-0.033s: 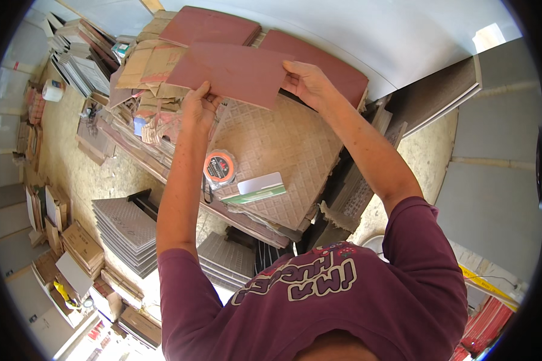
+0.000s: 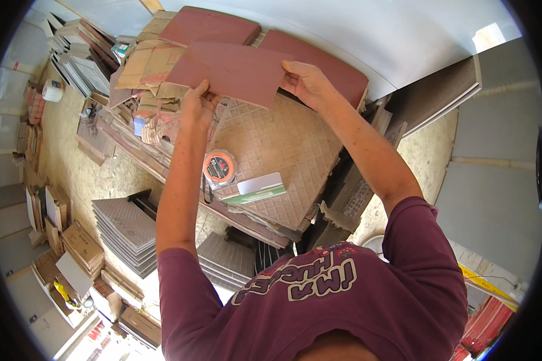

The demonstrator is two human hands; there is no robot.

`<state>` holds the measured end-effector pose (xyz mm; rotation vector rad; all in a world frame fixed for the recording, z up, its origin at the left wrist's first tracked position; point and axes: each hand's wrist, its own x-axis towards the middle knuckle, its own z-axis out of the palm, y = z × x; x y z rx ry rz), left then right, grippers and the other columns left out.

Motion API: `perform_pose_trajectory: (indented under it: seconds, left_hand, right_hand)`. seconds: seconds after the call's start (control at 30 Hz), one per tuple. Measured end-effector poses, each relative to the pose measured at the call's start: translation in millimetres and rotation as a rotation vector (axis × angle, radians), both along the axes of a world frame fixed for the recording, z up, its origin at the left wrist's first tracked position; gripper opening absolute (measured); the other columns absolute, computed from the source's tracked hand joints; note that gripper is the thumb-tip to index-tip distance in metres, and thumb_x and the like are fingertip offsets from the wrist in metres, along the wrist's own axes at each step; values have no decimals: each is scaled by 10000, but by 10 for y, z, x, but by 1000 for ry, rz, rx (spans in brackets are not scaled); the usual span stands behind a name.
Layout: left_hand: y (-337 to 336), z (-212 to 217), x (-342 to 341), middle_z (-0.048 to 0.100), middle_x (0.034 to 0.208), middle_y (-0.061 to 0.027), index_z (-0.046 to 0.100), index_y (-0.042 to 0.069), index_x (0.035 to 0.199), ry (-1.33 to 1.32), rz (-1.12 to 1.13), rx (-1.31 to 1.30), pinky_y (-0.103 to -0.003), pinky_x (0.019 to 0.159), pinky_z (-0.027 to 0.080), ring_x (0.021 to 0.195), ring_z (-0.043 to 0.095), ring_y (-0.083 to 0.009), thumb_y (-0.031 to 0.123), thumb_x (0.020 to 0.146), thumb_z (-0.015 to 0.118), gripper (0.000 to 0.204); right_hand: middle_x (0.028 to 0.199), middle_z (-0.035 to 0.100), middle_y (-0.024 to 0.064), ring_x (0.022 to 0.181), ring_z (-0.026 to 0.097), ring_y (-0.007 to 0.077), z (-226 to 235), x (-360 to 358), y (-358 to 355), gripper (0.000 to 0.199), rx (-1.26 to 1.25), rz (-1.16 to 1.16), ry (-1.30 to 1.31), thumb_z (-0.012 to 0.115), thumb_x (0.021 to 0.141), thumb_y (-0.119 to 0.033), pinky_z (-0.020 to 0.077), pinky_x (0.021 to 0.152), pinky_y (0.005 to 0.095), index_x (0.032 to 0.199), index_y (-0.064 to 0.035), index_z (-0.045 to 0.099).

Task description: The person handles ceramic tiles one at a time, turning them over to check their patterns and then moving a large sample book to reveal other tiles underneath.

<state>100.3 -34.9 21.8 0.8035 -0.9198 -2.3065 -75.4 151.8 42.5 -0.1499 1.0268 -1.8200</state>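
Observation:
I hold a flat dark red tile (image 2: pixel 235 71) out in front of me with both hands. My left hand (image 2: pixel 197 103) grips its near left edge and my right hand (image 2: pixel 307 83) grips its right edge. Beneath it lies a beige tile with a diamond-textured back (image 2: pixel 289 150), face down on a stack. On that tile rest an orange and black tape measure (image 2: pixel 220 168) and a small green and white card (image 2: pixel 258 188). More dark red tiles (image 2: pixel 337 69) lie beyond the held one.
Flattened cardboard (image 2: pixel 144 66) is piled to the left of the tiles. Stacks of grey tiles (image 2: pixel 125 231) stand on the floor at lower left, with boxes (image 2: pixel 81 243) beside them. Large grey slabs (image 2: pixel 494 168) lean at the right.
The red tile is raised slightly and shifted to the right in my hands; both grips are unchanged.

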Motion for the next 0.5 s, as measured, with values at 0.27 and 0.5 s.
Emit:
perform_pose_trajectory:
  seconds: [0.27,0.5]
  left_hand:
    - [-399,-162,-224,548,923,-92,480,27,1085,-117,35,-17,-373,669,518,775,549,-202,89,866,494,228]
    - [-745,-273,-386,543,917,-110,503,5,1036,-196,109,36,-405,713,497,784,534,-237,99,865,498,195]
  right_hand:
    - [1084,554,147,1042,539,218,99,50,5,292,-34,75,9,584,811,-70,456,909,315,1057,74,520]
    - [1151,522,168,1060,529,239,97,55,-6,371,22,105,-5,593,813,-104,444,911,342,1117,78,483]
